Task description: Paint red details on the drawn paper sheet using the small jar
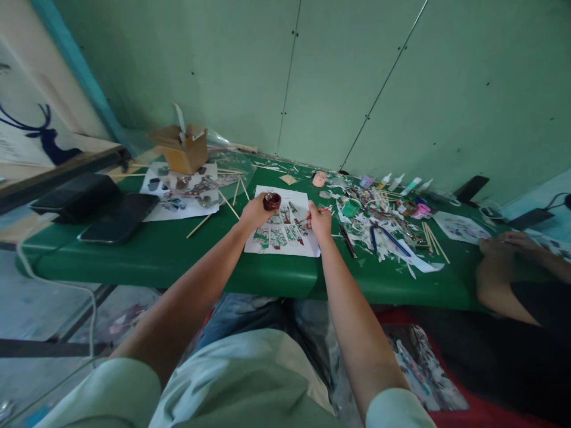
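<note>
"What's being held?"
"Left hand (254, 213) clamps a dark red jar (272, 203), centre frame; right hand (320, 221) pinches a thin brush (304, 222), just rightward."
"And the painted sheet (282, 235)?"
"Centre frame, on the desk (178, 261)."

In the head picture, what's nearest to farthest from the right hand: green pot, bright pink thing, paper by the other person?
From the right hand:
1. Green pot, just right of it.
2. Bright pink thing, farther right.
3. Paper, farther right still.

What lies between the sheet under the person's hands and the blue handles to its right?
In the head view, a dark pen-like tool lies between the sheet and the blue handles.
</note>
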`<state>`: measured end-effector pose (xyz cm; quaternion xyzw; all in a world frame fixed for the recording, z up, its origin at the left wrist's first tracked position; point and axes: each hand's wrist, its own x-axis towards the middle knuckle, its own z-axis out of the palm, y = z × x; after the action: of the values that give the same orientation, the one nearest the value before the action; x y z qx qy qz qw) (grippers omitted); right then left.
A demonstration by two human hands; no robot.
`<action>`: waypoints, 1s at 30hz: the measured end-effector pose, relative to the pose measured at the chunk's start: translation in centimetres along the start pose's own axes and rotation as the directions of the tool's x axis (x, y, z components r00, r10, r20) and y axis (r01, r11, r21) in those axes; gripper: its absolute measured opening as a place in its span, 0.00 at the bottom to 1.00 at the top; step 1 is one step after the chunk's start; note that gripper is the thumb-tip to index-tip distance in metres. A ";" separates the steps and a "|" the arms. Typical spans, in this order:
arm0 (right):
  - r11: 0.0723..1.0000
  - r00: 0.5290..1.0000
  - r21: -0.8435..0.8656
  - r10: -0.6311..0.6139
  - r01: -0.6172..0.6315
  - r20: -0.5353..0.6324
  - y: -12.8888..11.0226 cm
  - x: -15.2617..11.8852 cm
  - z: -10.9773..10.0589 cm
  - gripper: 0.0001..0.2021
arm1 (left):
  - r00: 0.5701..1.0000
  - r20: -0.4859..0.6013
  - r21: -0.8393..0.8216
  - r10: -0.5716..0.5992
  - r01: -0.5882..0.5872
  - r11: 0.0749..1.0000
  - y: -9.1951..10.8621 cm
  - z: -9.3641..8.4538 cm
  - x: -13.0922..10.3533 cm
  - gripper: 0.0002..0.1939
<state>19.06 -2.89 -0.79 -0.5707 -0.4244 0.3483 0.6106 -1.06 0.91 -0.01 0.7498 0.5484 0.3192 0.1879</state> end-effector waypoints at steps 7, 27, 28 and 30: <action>0.985 0.985 0.123 -0.100 0.118 -0.143 -0.4 0.5 -0.4 0.23 | 0.992 0.095 -0.019 0.088 -0.087 0.996 0.3 -0.2 -0.4 0.32; 0.894 0.937 -0.365 -0.326 0.260 -0.129 0.9 1.0 -0.6 0.21 | 0.963 0.163 -0.198 0.217 -0.183 0.963 1.0 -0.2 -0.9 0.29; 0.894 0.938 -0.368 -0.322 0.257 -0.127 1.0 1.1 -0.6 0.21 | 0.962 0.163 -0.198 0.218 -0.185 0.963 0.9 -0.3 -0.9 0.29; 0.891 0.938 -0.374 -0.323 0.257 -0.126 1.2 1.2 -0.6 0.21 | 0.961 0.166 -0.195 0.219 -0.186 0.963 1.0 -0.3 -0.9 0.29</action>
<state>20.15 -1.92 -1.78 -0.6303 -0.5021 0.1169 0.5805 -0.76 -0.32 0.53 0.8089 0.4179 0.3130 0.2704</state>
